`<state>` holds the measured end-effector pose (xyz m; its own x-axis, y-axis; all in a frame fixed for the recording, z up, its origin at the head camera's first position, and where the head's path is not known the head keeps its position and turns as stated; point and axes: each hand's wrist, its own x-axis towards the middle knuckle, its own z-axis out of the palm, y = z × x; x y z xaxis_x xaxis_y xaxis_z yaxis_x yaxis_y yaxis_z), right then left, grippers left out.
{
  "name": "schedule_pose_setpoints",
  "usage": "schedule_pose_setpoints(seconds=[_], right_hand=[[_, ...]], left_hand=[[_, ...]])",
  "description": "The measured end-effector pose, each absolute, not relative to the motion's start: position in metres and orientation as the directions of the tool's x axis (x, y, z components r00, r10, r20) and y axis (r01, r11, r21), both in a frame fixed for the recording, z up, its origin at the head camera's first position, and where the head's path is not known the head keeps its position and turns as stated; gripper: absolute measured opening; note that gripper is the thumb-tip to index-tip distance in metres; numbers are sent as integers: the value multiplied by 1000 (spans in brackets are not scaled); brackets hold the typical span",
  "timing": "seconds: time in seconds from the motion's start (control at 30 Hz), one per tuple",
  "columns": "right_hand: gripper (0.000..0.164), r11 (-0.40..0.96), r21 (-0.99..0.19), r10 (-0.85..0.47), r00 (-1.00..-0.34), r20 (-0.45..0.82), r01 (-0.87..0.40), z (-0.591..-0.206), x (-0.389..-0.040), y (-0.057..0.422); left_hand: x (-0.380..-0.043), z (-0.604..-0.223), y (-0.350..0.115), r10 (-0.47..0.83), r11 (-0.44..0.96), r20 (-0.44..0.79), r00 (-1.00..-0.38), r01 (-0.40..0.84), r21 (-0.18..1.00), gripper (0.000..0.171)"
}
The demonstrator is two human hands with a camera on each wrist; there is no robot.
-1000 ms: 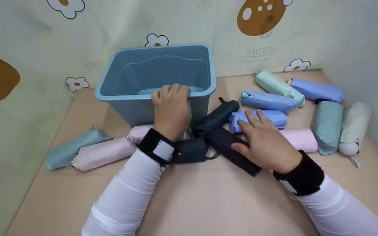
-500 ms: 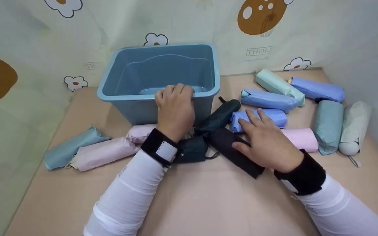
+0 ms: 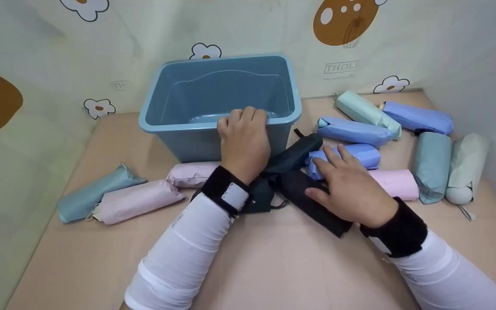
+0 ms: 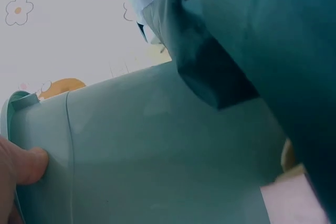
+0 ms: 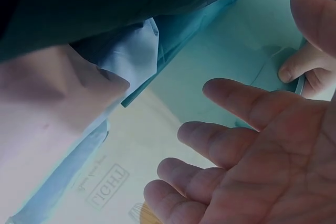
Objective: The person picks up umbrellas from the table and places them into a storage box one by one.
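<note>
My left hand [image 3: 248, 144] grips the front rim of a blue plastic bin [image 3: 179, 144], fingers over the edge. In the left wrist view its thumb [image 4: 29, 166] presses the bin's outer wall. My right hand [image 3: 355, 189] is spread above a black folded umbrella [image 3: 302, 198] and a blue folded umbrella [image 3: 366, 156]. In the right wrist view its palm [image 5: 273, 166] is bare, with nothing held. A dark green folded umbrella [image 3: 295, 153] lies against the bin's front right side. Another dark folded umbrella [image 3: 258, 200] is partly hidden behind my left wrist.
At the left lie a teal folded umbrella [image 3: 97, 193] and two pale pink ones [image 3: 140, 201]. Several more, including a pink one [image 3: 398, 184], a teal one [image 3: 433, 168] and a grey-green one [image 3: 467, 165], lie at the right. Patterned curtain [image 3: 252, 26] encloses the table's back and sides.
The bin has slid to the right with my left hand on its rim. The dark umbrellas and the nearest blue one have shifted slightly right. My right hand has stayed nearly still.
</note>
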<state>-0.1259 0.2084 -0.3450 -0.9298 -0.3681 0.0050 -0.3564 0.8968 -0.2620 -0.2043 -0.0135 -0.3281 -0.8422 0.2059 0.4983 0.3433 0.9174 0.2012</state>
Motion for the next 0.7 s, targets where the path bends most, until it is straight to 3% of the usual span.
schedule_pose_setpoints(seconds=[0.27,0.43,0.53,0.7], right_hand=[[73,898,-295,-354,-934,-39,-328,-345,-126,207],[73,901,-298,-346,-936,-59,-314,-344,-127,207],[74,906,-294,-341,-937,-79,-305,-345,-128,208],[76,909,-298,-337,-935,-108,-293,-347,-129,209]], left_hand=[[-203,-318,-38,237,868,430,-871,388,309,24],[-204,-309,-98,88,906,369,-925,229,356,44],[-204,-309,-131,-26,912,324,-946,111,395,45],[-206,-316,-155,-44,888,338,-940,118,444,40]])
